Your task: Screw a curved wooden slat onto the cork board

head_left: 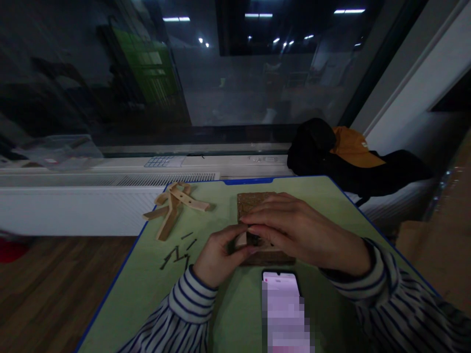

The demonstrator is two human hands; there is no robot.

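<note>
Left hand and right hand meet over brown board on green table. Lit phone nearby; wood strips, nails or screws leftward.

No text, brand or number can be read. Just below the fingers, towards the person, the phone has a lit screen, but most of it is blocked out in coarse squares and the small marks along its top are too tiny to make out. Well beyond the fingers, to the right, the orange cap bears a small pale patch, illegible. Beyond them to the left, the paper on the windowsill shows a blue grid, its lettering, if any, unreadable.
</note>
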